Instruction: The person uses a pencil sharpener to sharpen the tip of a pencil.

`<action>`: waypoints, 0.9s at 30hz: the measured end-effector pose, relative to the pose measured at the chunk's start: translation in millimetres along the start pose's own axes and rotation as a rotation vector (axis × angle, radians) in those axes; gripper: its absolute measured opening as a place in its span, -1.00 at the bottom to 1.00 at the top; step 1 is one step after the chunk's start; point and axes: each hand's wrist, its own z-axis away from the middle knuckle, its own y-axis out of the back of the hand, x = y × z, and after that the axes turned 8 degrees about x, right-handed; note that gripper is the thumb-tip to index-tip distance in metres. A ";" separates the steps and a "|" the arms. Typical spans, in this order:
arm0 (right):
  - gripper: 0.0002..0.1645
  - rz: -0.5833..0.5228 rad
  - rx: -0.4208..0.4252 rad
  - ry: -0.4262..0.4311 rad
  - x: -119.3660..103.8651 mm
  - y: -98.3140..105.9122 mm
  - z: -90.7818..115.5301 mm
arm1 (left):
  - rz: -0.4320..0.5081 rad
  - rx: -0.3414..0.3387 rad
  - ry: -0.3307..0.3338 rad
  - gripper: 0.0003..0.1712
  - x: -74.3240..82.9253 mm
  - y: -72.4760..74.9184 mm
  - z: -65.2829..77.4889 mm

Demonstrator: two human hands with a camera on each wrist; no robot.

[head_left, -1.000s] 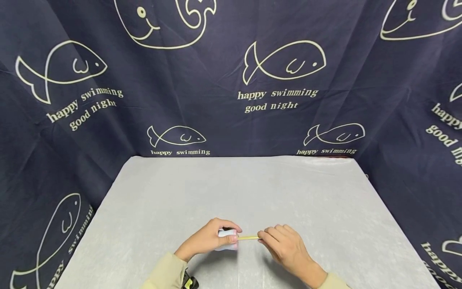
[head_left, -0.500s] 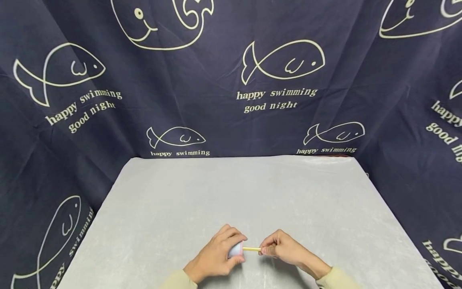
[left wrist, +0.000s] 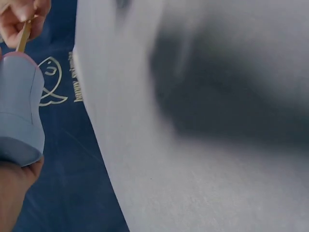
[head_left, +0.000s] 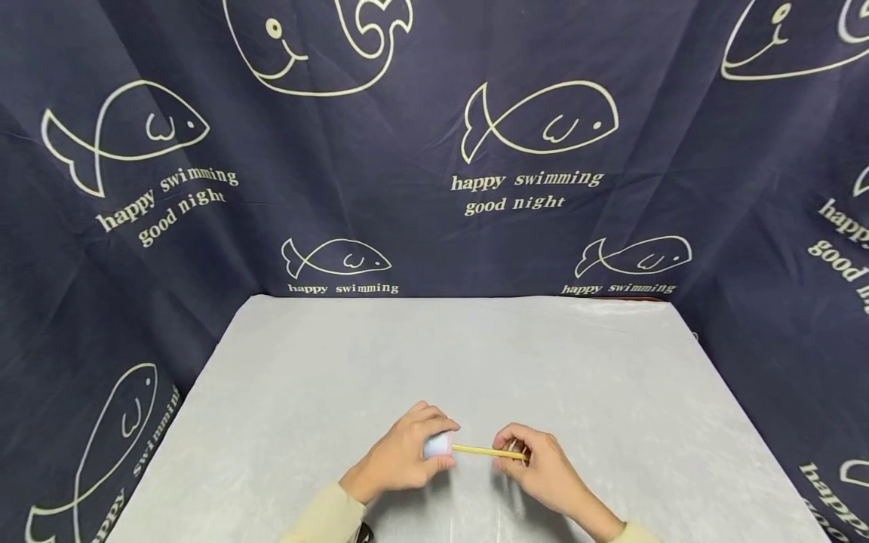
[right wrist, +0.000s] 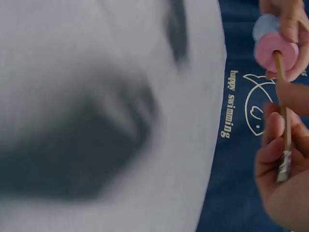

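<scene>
In the head view my left hand (head_left: 400, 458) grips a pale blue pencil sharpener (head_left: 437, 445), thumb on the near side and fingers over the far side. The left wrist view shows the sharpener's waisted body (left wrist: 18, 96) with a pink rim. A yellow pencil (head_left: 475, 450) runs from the sharpener into my right hand (head_left: 546, 467), whose thumb and fingers pinch it. Seen from the right wrist, the pencil (right wrist: 280, 65) enters a hole in the sharpener's pink end (right wrist: 264, 54). Its metal-banded rear end (right wrist: 284, 166) lies by my palm; the tip is hidden inside.
A pale grey cloth covers the table (head_left: 434, 354). Dark blue curtains (head_left: 421, 219) with fish outlines hang at the back and both sides. Just by my left sleeve (head_left: 329, 516) a small dark object (head_left: 365, 533) shows at the bottom edge.
My right hand has rolled from knuckles up to a thumb-side grip, and more of the pencil now shows, including its rear end. My left hand keeps the sharpener, after dipping nearer and coming back.
</scene>
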 end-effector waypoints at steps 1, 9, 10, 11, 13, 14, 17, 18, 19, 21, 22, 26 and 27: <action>-0.72 0.034 0.045 0.078 0.9 -0.7 0.4 | 0.027 -0.010 0.033 -0.57 -0.4 1.3 -1.0; -0.73 0.383 0.338 0.797 4.5 -1.7 -10.1 | 0.434 -0.138 0.286 -0.69 -8.3 9.0 -6.2; -0.69 0.421 0.367 0.878 4.3 -1.4 -12.3 | 0.499 -0.163 0.314 -0.67 -9.4 10.2 -6.2; -0.67 0.445 0.385 0.945 4.1 -1.0 -14.0 | 0.554 -0.187 0.336 -0.65 -10.4 11.0 -6.3; -0.67 0.453 0.385 1.019 3.2 -0.6 -15.9 | 0.626 -0.223 0.356 -0.59 -11.9 11.8 -6.0; -0.67 0.448 0.379 1.033 2.7 -0.9 -16.1 | 0.637 -0.234 0.357 -0.59 -12.1 11.6 -5.6; -0.73 0.407 0.328 0.934 1.2 -1.8 -13.3 | 0.574 -0.200 0.303 -0.65 -9.9 7.9 -4.0; -0.79 0.384 0.297 0.858 0.6 -2.1 -11.7 | 0.519 -0.172 0.271 -0.69 -8.9 5.9 -2.9; -0.85 0.356 0.259 0.764 0.0 -2.3 -9.9 | 0.454 -0.136 0.236 -0.73 -7.4 3.5 -1.5; -0.95 0.244 0.142 0.502 -1.6 -0.9 -6.2 | 0.313 -0.055 0.139 -0.73 -4.7 -1.9 2.1; -0.98 0.171 0.072 0.357 -2.4 0.3 -4.8 | 0.236 -0.011 0.077 -0.70 -3.8 -5.0 3.9; -0.83 -0.183 -0.175 -0.177 -3.1 6.8 -3.5 | -0.015 0.130 -0.189 -0.59 -3.2 -16.8 10.9; -0.78 -0.253 -0.221 -0.269 -2.4 8.1 -4.0 | -0.062 0.154 -0.245 -0.57 -3.7 -19.6 12.2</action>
